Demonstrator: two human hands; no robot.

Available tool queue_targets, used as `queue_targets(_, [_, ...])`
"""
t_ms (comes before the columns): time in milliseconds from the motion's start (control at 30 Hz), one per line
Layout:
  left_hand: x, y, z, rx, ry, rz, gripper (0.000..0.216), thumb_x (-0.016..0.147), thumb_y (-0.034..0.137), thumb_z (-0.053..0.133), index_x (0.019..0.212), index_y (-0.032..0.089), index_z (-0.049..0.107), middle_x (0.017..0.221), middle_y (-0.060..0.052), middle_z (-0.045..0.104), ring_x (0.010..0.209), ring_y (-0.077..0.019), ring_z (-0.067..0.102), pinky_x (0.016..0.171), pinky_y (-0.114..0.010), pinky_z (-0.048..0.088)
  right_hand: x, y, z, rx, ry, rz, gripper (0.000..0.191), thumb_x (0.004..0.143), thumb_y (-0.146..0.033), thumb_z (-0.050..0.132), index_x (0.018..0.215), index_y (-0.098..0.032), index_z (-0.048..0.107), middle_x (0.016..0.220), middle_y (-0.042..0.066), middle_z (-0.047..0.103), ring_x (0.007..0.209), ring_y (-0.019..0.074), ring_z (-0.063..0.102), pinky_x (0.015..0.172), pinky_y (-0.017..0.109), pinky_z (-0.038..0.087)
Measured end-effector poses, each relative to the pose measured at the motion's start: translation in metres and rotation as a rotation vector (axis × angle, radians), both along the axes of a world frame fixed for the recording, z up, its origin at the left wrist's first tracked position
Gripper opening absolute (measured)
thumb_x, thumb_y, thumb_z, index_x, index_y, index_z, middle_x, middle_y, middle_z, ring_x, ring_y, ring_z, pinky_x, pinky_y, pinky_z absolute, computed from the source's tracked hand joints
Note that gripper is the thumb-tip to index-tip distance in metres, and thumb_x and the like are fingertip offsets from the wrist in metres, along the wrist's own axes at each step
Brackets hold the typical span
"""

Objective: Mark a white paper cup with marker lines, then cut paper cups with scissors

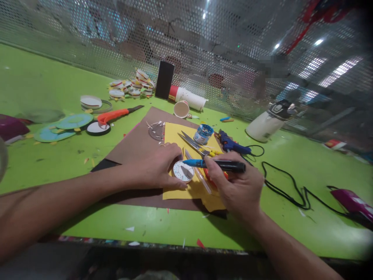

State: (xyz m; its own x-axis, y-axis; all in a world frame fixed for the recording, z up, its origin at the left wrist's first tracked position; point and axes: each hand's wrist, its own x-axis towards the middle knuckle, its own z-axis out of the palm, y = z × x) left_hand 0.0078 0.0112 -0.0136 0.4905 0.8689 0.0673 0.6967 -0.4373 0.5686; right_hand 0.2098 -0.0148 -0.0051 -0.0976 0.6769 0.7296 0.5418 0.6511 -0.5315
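Observation:
My left hand (159, 167) rests on the yellow paper (175, 134), its fingers curled round a small white paper disc (182, 171) and holding it flat. My right hand (237, 186) grips a black marker with a blue tip (215, 165), the tip pointing left just above the disc. The yellow paper lies on a brown card sheet (136, 142). Scissors (194, 144) and a clear glue stick (201, 178) lie on the yellow paper beside the disc.
A blue glue gun (233, 144) with a black cord (287, 186), a small blue-capped jar (203, 133), an orange utility knife (116, 114), paper cups (188, 99), cut paper rings (131, 87), blue-green discs (61, 126) and a white jug (268, 122) lie on the green table (43, 77). Perforated metal screen behind.

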Motion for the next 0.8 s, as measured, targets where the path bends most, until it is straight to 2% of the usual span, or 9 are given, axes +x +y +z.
queue_targets(167, [-0.0009,0.0003,-0.0013,0.025,-0.014,-0.002,0.044,0.068,0.050,0.076,0.088,0.019,0.051,0.090,-0.004,0.057,0.080,-0.0231,0.052,0.066,-0.034,0.039,-0.0006,0.0025,0.0011,-0.002,-0.063,0.002,0.015,0.082,-0.020,0.072,0.070,-0.014,0.067,0.059,-0.003,0.062,0.050,0.0077,0.056,0.051,0.019,0.045])
queue_targets(567, [-0.0003,-0.0011,0.0025,0.021,-0.013,-0.004,0.043,0.068,0.051,0.076,0.087,0.020,0.052,0.089,-0.004,0.058,0.080,-0.0235,0.053,0.065,-0.034,0.040,-0.0015,0.0019,0.0006,-0.014,-0.098,0.000,0.013,0.081,-0.020,0.073,0.070,-0.019,0.066,0.060,-0.004,0.066,0.051,0.0101,0.059,0.052,0.021,0.049])
queue_targets(800, [0.0007,-0.0005,0.0022,0.016,-0.012,-0.001,0.044,0.066,0.049,0.078,0.088,0.020,0.053,0.089,-0.004,0.057,0.081,-0.0236,0.054,0.066,-0.034,0.040,-0.0040,0.0017,0.0033,-0.078,-0.053,-0.006,0.019,0.082,-0.023,0.072,0.065,-0.018,0.064,0.055,-0.005,0.061,0.047,0.0089,0.053,0.047,0.021,0.044])
